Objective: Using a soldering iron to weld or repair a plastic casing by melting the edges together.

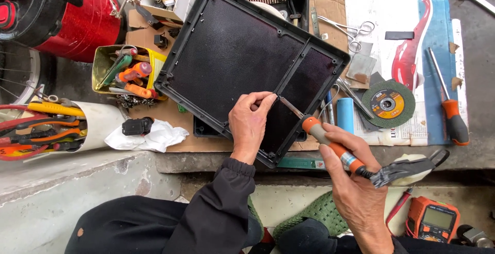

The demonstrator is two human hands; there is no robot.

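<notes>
A black plastic panel with mesh inserts (232, 53) lies tilted across a cardboard sheet (154, 111) on the workbench. My left hand (249, 122) rests on the panel's near rim, its fingertips pinched together at the frame bar, beside the tool tip. My right hand (356, 187) grips an orange-handled soldering iron (330, 143). The iron's metal tip (289, 105) points up-left and meets the panel right by my left fingertips. Whether the left fingers hold something small is too fine to tell.
A yellow tin of screwdrivers (126, 71), a white cup of pliers (62, 125), a white rag (149, 136), a blue cylinder (345, 115), a green cutting disc (388, 103), forceps (353, 30), an orange screwdriver (454, 120), a red fish-shaped item (410, 53), an orange multimeter (433, 218), a red tank (77, 17).
</notes>
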